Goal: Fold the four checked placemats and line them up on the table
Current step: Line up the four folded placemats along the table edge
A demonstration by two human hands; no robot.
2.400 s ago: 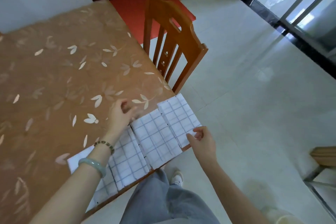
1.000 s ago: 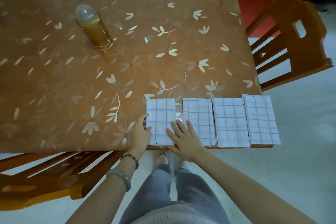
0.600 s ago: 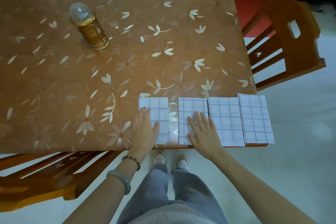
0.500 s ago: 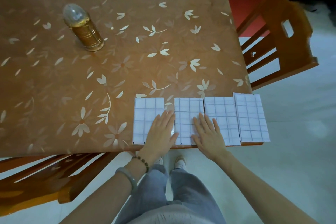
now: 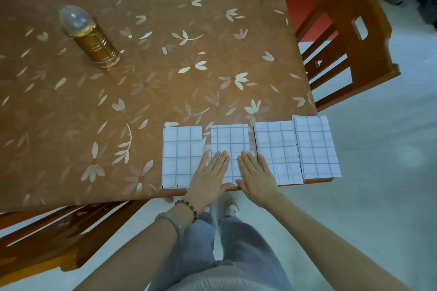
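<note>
- Four folded checked placemats lie in one row along the near edge of the table (image 5: 142, 78), at its right corner, long sides running away from the person.
- first placemat (image 5: 181, 156): leftmost, flat, with a small strip of tabletop showing between it and the next.
- second placemat (image 5: 229, 142): flat, with a narrow gap to the third.
- third placemat (image 5: 275, 151): flat, its right edge meeting the fourth; touching or slightly overlapped, cannot tell which.
- fourth placemat (image 5: 315, 146): rightmost, set a bit farther up than the others, its right side sticking out past the table's right edge.
- left hand (image 5: 209, 179): flat, palm down, fingers straight. It presses across the gap, on the first placemat's right edge and the left part of the second. Nothing is gripped.
- right hand (image 5: 256, 177): flat, palm down, fingers straight. It rests on the right part of the second placemat, with the outer fingers reaching the third's left edge. Nothing is gripped.
- Hands are side by side with thumbs close; contact between them is unclear.
- Left wrist wears a bead bracelet (image 5: 186, 205) and a pale bangle (image 5: 170, 220).
- gold bottle (image 5: 91, 40) with a clear domed top stands far left on the table, well apart from the row.
- right chair (image 5: 350, 47) stands beside the table's right side, and near-left chair (image 5: 47, 238) is below the near edge.
- Brown tabletop has a pale leaf print.
- grey trousers (image 5: 236, 255) and a white shoe (image 5: 231, 208) show below.
</note>
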